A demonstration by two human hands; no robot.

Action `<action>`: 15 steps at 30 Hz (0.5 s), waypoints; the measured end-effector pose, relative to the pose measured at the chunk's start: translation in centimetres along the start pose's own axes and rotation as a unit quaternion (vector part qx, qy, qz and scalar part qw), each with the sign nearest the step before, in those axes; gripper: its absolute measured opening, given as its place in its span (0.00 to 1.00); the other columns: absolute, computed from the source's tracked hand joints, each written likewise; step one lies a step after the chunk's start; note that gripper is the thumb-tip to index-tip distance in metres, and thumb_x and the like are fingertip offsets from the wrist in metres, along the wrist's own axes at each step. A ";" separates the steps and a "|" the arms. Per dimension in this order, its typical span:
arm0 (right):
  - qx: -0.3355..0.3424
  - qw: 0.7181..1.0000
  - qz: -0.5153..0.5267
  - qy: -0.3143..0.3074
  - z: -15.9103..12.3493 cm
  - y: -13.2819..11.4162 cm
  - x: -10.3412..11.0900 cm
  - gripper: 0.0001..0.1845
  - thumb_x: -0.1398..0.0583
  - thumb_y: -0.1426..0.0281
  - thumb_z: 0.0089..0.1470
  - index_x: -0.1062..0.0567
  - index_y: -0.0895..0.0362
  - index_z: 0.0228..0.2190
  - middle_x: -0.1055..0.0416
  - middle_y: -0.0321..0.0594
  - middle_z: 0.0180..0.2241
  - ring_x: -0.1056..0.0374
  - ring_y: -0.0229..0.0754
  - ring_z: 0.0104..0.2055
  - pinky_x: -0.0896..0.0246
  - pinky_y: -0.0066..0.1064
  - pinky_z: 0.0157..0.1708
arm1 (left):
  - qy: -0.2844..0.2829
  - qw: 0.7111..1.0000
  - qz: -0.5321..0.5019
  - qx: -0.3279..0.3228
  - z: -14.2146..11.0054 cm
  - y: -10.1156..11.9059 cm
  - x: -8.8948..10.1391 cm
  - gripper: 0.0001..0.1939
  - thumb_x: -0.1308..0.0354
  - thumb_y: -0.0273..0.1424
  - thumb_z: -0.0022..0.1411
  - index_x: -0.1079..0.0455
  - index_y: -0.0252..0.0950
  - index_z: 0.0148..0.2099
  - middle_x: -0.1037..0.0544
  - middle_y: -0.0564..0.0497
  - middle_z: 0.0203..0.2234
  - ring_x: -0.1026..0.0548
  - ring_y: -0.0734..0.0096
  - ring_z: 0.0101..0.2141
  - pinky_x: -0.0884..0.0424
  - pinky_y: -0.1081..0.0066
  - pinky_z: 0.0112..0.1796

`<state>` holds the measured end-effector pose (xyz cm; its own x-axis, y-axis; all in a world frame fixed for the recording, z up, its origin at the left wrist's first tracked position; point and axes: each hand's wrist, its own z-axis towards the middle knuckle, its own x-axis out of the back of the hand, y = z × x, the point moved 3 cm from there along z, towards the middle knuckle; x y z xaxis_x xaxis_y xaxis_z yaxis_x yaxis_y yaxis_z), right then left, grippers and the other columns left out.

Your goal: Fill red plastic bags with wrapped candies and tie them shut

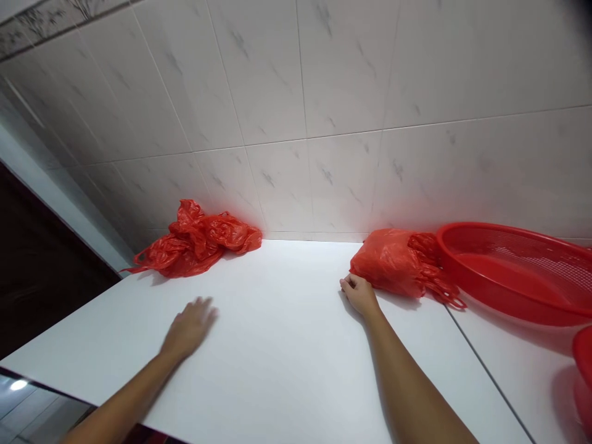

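My left hand [189, 327] hovers over or rests on the left part of the white table [277, 345], slightly blurred, its fingers stretched out with nothing held. Behind it, against the wall, lies a crumpled heap of red plastic bags [198, 240]. On the right, my right hand [359, 293] is closed with fingers curled together, right at the lower left corner of a stuffed red plastic bag [388, 260]. Whether anything is pinched in those fingers is hidden. The bag lies on its side, its gathered handles trailing to the right.
A large red plastic basket [509, 304] with mesh sides stands at the right, close by the bag handles. Part of another red container [583, 382] shows at the right edge. A tiled wall [277, 111] runs along the back. A seam crosses the tabletop on the right.
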<state>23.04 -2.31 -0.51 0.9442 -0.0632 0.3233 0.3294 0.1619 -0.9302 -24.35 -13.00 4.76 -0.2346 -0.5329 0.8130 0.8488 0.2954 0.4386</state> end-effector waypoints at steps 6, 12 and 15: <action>0.002 1.000 0.003 0.004 -0.1 -0.1 0.1 0.18 0.42 0.55 0.56 0.31 0.54 0.24 0.27 0.37 0.24 0.34 0.43 0.28 0.42 0.33 0.32 | -0.089 0.994 0.065 -0.006 6.3 3.2 -7.5 0.43 0.40 0.56 0.61 0.35 0.36 0.71 0.46 0.31 0.74 0.45 0.33 0.72 0.54 0.37 0.68; 0.005 1.000 -0.007 0.008 0.4 -0.2 0.0 0.17 0.43 0.56 0.57 0.30 0.54 0.24 0.27 0.36 0.25 0.33 0.42 0.29 0.42 0.32 0.34 | -0.041 0.995 0.095 0.007 11.1 5.6 -10.0 0.49 0.47 0.58 0.64 0.47 0.32 0.77 0.69 0.32 0.77 0.44 0.21 0.69 0.49 0.31 0.64; 0.004 1.000 -0.014 0.007 0.8 -0.2 -0.2 0.16 0.42 0.57 0.57 0.31 0.54 0.24 0.29 0.34 0.23 0.34 0.41 0.28 0.42 0.31 0.33 | -0.023 0.996 0.090 -0.013 12.6 6.5 -10.3 0.49 0.48 0.57 0.66 0.49 0.29 0.76 0.73 0.33 0.77 0.44 0.22 0.68 0.40 0.34 0.62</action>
<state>22.85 -1.51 -0.27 0.9342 -0.0817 0.3474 0.3565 0.1684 -0.9190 -22.36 4.47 4.07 -0.0992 -0.4365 0.8942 0.8904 0.3623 0.2756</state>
